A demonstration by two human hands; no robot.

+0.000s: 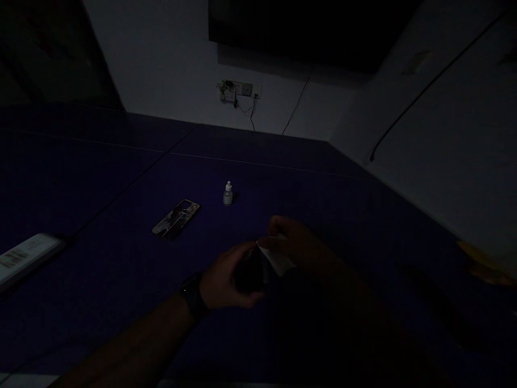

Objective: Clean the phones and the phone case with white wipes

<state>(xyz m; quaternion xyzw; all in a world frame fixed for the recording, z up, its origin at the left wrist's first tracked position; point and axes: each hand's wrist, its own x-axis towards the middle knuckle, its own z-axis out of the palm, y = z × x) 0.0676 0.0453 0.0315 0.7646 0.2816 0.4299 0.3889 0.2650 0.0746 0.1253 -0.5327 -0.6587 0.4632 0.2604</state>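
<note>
The room is very dark. My left hand (226, 277), with a dark watch (194, 295) on its wrist, grips what looks like a phone (251, 272) by its sides, thumb along the near edge. My right hand (288, 237) is closed on a white cloth or tissue (278, 260), its fingers pinched over it at the phone's right edge. Part of the cloth hangs below the fingers. Beyond my left hand a patterned phone case (176, 218) lies flat. Behind the hands a small dropper bottle (228, 195) with a white cap stands upright.
A white power strip (30, 257) lies at the left on the blue table (133, 269). Wall sockets (240, 90) with cables sit on the far wall under a dark screen (307, 32). Something yellow and orange (484, 264) lies at the right edge.
</note>
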